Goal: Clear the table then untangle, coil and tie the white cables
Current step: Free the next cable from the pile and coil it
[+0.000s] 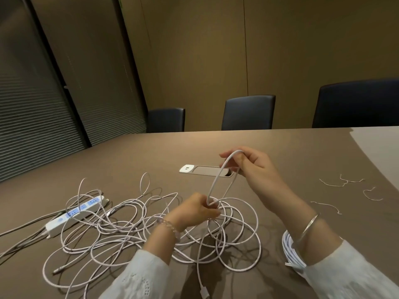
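A tangle of white cables (133, 229) sprawls over the brown table (151, 152) in front of me. My left hand (198, 209) grips one end of a cable loop (218, 180) just above the tangle. My right hand (248, 164) holds the loop's upper end, raised higher and farther back, fingers curled round the cable. A coiled white cable bundle (290, 250) lies at the right, partly hidden under my right forearm. Several thin twist ties (343, 183) lie scattered on the table at the far right.
A white power strip (74, 213) with blue sockets lies at the left under some cable loops, its grey cords running off the left edge. A socket panel (203, 170) is set into the table's middle. Three dark chairs (248, 112) stand behind the far edge.
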Demonstrator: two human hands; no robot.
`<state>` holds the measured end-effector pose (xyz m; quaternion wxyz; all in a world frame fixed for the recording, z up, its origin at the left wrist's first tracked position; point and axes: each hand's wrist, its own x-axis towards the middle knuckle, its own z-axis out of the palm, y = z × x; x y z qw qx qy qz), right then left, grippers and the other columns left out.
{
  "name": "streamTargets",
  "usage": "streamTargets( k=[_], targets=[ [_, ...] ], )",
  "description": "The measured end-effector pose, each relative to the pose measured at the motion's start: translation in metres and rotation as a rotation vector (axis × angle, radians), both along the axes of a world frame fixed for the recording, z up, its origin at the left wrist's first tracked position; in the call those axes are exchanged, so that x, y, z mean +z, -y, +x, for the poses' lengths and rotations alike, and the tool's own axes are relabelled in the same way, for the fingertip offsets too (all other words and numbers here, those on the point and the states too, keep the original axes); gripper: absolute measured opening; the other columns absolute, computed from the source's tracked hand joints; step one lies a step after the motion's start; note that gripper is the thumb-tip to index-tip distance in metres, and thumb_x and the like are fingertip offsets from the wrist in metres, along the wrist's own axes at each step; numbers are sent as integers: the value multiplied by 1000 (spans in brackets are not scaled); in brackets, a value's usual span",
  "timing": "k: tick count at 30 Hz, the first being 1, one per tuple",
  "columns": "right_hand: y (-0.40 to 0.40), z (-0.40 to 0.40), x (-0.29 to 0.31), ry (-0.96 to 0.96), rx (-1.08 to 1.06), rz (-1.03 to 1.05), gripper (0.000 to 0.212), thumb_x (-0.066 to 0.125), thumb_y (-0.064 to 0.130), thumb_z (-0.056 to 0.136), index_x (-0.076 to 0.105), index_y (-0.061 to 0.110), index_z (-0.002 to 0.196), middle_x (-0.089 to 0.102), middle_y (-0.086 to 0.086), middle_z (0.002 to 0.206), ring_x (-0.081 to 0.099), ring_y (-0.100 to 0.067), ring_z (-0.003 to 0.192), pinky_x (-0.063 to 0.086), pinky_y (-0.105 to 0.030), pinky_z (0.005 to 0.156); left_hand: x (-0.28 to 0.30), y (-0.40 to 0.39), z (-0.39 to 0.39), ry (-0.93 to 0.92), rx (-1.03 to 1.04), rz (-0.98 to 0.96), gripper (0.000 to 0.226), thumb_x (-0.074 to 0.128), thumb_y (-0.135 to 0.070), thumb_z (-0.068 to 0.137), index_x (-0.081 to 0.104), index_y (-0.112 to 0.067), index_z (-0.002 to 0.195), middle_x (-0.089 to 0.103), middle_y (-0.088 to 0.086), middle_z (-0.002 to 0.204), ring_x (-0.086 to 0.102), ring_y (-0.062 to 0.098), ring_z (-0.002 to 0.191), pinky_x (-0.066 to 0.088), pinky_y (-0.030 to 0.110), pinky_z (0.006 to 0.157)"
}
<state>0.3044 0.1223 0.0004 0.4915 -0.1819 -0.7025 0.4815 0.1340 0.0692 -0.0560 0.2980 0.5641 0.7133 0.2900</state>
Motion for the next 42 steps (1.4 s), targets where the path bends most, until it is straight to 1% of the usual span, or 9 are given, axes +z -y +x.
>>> streamTargets(
  k=[7,13,16,19,23,26,36,40,42],
  targets=[
    [-4,14,6,113,38,-4,28,45,22,102,69,36,99,69,18,105,60,3,106,44,-15,87,7,-10,-7,-111,70,61,22,65,-13,93,73,7,97,70,10,75,55,5,53,48,19,58],
    [-14,22,1,305,-28,-39,66,35,-21,82,74,29,100,42,6,147,34,-13,139,31,-37,116,60,0,-13,217,252,410,15,59,-10,96,67,0,104,69,11,79,64,9,54,53,23,53],
    [-13,16,0,285,7,-121,63,31,-24,83,73,21,95,46,2,146,51,-16,128,43,-33,107,83,1,-12,200,242,579,17,62,-10,94,69,-1,107,70,8,78,66,11,59,54,25,57],
    [-12,12,-2,278,26,-159,57,30,-17,81,72,19,96,65,-5,121,69,-10,97,56,-31,89,95,2,-8,-82,234,792,15,64,-10,93,73,-6,105,71,7,78,67,16,65,57,32,64],
    [-11,12,-5,329,-40,-109,42,41,-2,85,72,24,91,69,2,107,68,-7,92,54,-39,93,105,14,-5,-784,238,1133,18,65,-13,93,75,-7,107,74,9,85,67,24,67,53,31,60],
    [-11,10,-7,385,-85,-59,32,49,7,88,74,27,87,72,0,99,67,-14,93,53,-44,94,109,19,-6,-1059,206,1274,18,67,-10,90,75,-3,106,74,12,86,68,28,64,53,30,53],
    [-4,7,-7,40,-44,63,27,55,6,95,56,33,100,58,7,114,68,-15,76,58,-27,63,105,17,4,82,354,966,10,65,-17,92,72,-12,98,73,5,78,71,19,67,61,36,65],
    [-2,13,-4,260,101,49,28,64,48,84,65,38,110,70,9,100,66,-15,75,55,-20,63,105,16,4,375,328,851,12,65,-22,93,72,-13,97,73,2,74,70,18,63,55,24,57],
    [0,10,-5,371,208,39,22,70,41,83,74,25,98,72,2,85,59,-15,58,48,-19,51,104,14,4,472,347,806,15,65,-23,93,72,-10,96,73,3,73,69,17,60,53,22,55]
  ],
)
